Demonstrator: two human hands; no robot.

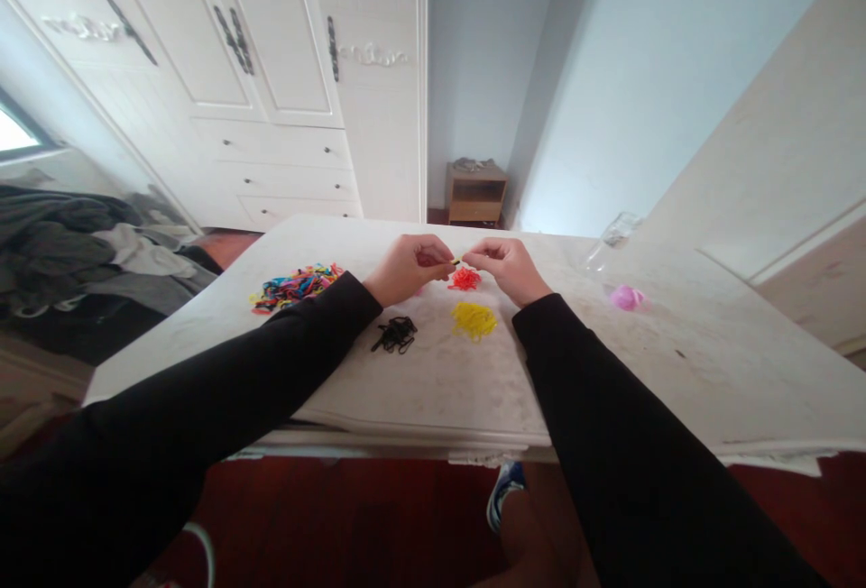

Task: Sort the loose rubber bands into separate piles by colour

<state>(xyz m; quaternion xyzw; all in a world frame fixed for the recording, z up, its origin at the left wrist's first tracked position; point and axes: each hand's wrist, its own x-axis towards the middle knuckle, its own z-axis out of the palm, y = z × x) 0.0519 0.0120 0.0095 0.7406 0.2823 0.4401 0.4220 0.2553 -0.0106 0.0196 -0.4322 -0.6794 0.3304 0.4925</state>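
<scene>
Over the table's middle my left hand (416, 267) pinches small black and yellow rubber bands (456, 261) at its fingertips. My right hand (502, 265) meets it from the other side, thumb and finger closed at the yellow end of the same bit; the exact grip is too small to make out. Just below the fingers lies a pile of red rubber bands (465, 279). Nearer to me are a yellow pile (474, 321) and a loose black pile (396, 335). A mixed, many-coloured heap (294, 288) sits beyond my left forearm. A little pink shows partly hidden beside my left hand.
On the right of the white table (609, 372) are a pink object (627, 298) and a clear container (612, 241) lying tilted. Clothes (87, 254) are heaped at the left. A white wardrobe (271, 47) and a small wooden cabinet (477, 195) stand behind the table.
</scene>
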